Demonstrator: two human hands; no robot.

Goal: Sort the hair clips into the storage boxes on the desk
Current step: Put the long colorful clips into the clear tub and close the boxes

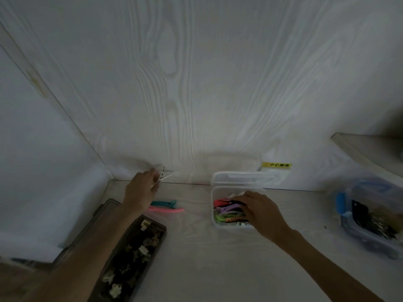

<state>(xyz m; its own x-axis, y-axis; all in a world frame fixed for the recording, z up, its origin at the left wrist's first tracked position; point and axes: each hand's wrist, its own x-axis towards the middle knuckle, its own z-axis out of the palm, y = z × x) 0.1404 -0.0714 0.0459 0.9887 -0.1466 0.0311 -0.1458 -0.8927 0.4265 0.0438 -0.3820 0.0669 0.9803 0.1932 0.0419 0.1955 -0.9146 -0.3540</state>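
A: We start at the left. The left hand (139, 188) is raised at the far edge of the desk (196, 247), close to the back panel (196, 83). Its fingers pinch a pale clip (162, 176). The clip is blurred, and we see only a light body with dark dots along one side.

B: Agreed. Just right of that wrist, two clips lie flat on the desk, touching or nearly so: a teal clip (164, 202) on the far side and a pink clip (168, 209) on the near side.

A: We move to the middle. A clear box (214, 214) stands open, its lid (244, 178) tipped back toward the panel. Inside we see mixed clips (226, 211) in red, purple, green and orange.

B: The right hand (261, 211) reaches into that box from the near right. Its fingers lie down among the clips. We cannot tell whether they hold one, since the fingertips are hidden by the hand itself.

A: At near left, a dark tray (104, 211) runs diagonally under the left forearm. It holds many small pale and dark pieces, too dim for us to name.

B: At far right, a blue-latched bin (353, 225) holds dark and metallic items, also blurred. A yellow label (277, 165) is stuck on the panel, beyond the clear box and to its right.
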